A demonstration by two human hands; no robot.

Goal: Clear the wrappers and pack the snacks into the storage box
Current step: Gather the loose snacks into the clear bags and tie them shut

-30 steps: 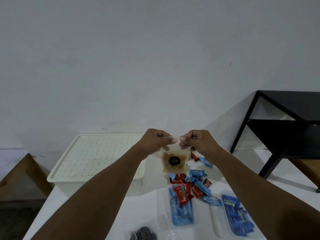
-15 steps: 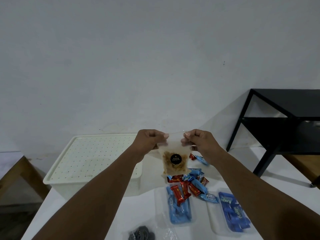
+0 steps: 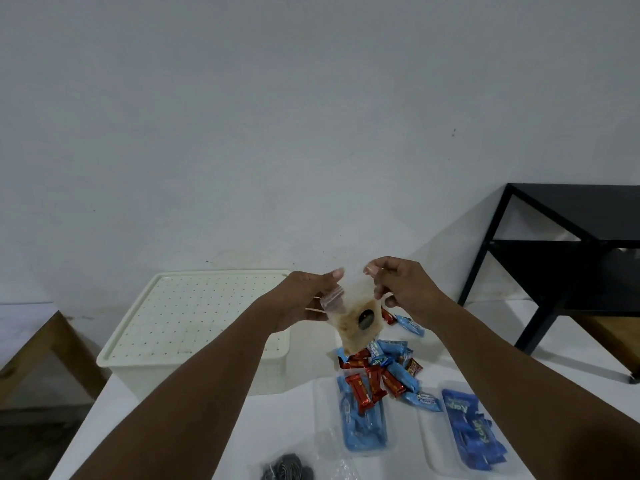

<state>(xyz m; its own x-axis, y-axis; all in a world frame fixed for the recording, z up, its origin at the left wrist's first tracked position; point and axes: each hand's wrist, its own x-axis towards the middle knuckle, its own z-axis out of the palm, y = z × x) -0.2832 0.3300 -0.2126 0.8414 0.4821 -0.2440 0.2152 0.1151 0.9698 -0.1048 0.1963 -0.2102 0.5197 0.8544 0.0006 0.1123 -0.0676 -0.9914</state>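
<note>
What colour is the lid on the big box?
The lid is cream white, covered in neat rows of tiny dots. The head view, the only one, shows it.

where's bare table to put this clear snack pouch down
Bare white table lies between the cream storage box and the left clear plastic tray, and again beyond the right forearm toward the black metal shelf. The middle is crowded: red and blue snack bars piled at both trays.
</note>
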